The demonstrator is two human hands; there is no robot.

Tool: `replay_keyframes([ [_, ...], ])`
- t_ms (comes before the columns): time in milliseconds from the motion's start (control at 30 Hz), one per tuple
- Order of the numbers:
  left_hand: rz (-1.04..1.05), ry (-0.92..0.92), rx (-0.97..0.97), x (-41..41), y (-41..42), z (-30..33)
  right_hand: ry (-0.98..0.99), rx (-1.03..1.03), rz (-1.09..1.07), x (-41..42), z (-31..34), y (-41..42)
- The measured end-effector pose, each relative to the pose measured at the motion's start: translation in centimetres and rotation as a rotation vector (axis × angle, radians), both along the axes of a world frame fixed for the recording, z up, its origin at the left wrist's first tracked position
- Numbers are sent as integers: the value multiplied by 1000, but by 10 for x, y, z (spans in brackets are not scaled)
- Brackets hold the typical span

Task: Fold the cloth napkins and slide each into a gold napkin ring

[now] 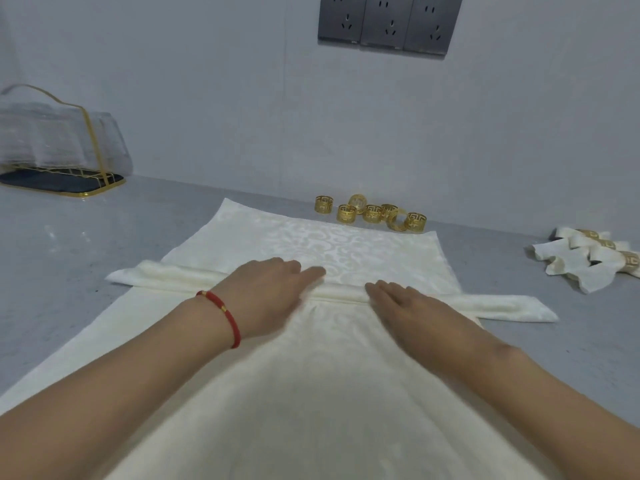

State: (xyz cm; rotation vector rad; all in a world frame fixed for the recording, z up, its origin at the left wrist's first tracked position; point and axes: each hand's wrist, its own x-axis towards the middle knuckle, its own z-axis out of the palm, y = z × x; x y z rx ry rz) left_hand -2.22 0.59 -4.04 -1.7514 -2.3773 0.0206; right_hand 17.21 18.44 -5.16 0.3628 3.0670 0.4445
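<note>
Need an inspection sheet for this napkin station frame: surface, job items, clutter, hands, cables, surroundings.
Surface: grey counter, faint smudges at left.
Job's things: cream napkin stack; rolled napkin across it; seven loose gold rings behind; three ringed napkins at right.
Clutter: gold wire holder with clear-wrapped items, far left.
Grippers: left hand and right hand flat on the roll.
Cables: nothing seen.
Surroundings: grey wall, three sockets.

Far left on my feed there's a gold wire rack [83, 140] on the grey counter [62, 271], draped in clear plastic, with a dark base. Up on the wall [207, 81] I see three grey sockets [389, 22] side by side.
</note>
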Motion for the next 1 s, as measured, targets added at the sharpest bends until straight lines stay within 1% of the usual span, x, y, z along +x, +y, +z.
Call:
replay_keyframes([
  [67, -40, 92, 109, 6, -8, -19, -77, -126, -29, 6, 2, 5],
  [133, -11, 132, 149, 9, -13, -30, -93, -243, -55, 4, 12, 9],
  [167, 6, 123, 135, 10, -14, -32, -52, -242, -50, -1, 16, 9],
  [233, 23, 114, 100, 12, -14, -31, 94, -213, -32, -18, 27, 1],
  [300, 10, 118, 86, 10, -13, -27, 199, -291, -16, -43, 31, -11],
  [333, 2, 107, 81, 10, -12, -23, 204, -327, -19, -55, 28, -17],
  [400, 10, 42, 92, 7, -11, -18, 154, -345, -31, -73, 12, -19],
  [467, 58, -87, 146, 3, -9, -13, 110, -413, -82, -81, -8, -15],
  [533, 156, -202, 227, -3, -4, -8, 117, -460, -99, -83, -18, -8],
  [600, 229, -221, 274, -5, 2, -7, 124, -462, -98, -84, -20, -7],
  [667, 280, -210, 279, -2, 9, -7, 135, -464, -96, -85, -21, -6],
  [733, 314, -200, 263, 3, 16, -7, 146, -475, -99, -85, -23, -5],
  [867, 347, -245, 204, 4, 21, -1, 151, -488, -113, -88, -25, -2],
  [900, 361, -243, 145, 5, 22, 2, 149, -499, -114, -90, -25, -1],
  [1000, 440, -184, -122, 9, 33, 12, 131, -512, -110, -90, -25, 1],
])
